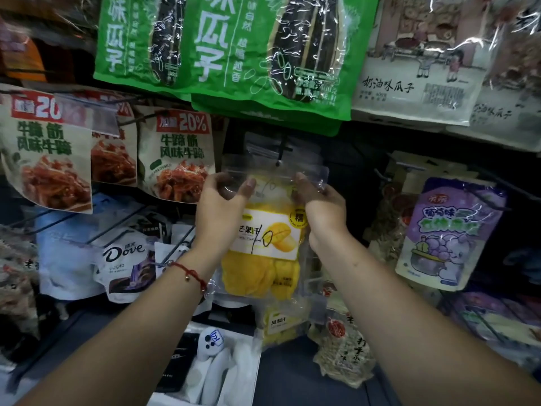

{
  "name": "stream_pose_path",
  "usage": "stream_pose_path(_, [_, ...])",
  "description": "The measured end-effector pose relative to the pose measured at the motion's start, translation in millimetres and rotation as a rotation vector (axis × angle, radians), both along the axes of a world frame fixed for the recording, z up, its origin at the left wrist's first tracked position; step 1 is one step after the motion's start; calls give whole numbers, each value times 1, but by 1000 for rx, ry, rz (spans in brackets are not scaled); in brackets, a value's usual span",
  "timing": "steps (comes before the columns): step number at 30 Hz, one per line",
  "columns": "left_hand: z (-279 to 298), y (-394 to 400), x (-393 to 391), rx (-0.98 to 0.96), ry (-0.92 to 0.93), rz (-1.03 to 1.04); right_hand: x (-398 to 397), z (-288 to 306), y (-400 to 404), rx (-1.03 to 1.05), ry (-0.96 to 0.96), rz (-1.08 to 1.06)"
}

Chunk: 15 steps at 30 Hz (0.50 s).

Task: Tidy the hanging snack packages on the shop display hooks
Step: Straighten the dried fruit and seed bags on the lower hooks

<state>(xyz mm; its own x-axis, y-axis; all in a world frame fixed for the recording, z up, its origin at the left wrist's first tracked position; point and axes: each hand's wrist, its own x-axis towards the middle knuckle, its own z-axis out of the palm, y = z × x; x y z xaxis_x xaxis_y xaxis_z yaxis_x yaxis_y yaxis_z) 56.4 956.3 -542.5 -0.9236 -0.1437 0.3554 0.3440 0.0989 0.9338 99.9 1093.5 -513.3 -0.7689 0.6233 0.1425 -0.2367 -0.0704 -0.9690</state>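
Note:
A clear pouch of dried mango (pixel 265 253) with a white and yellow label hangs in front of me, its top hole right at the tip of a black display hook (pixel 281 150). My left hand (pixel 221 205) pinches the pouch's upper left corner, thumb in front. My right hand (pixel 317 202) grips the upper right corner. More clear pouches hang behind it on the same hook. A second mango pouch (pixel 278 326) shows below.
Green sunflower seed bags (pixel 263 54) hang overhead, cream seed bags (pixel 415 68) to the upper right. Beef tendon snack packs (pixel 175 159) and a Dove chocolate bag (pixel 126 265) hang left, a purple grape snack bag (pixel 442 235) right. White goods (pixel 216 364) lie on the shelf below.

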Motion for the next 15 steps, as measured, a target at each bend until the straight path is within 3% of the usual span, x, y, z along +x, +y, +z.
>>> stream_pose_path(12, [5, 2, 4, -28, 68, -31, 8, 14, -3, -119, -25, 5])
stream_pose_path(15, [2, 6, -3, -61, 26, -46, 5, 15, 1, -62, -78, -4])
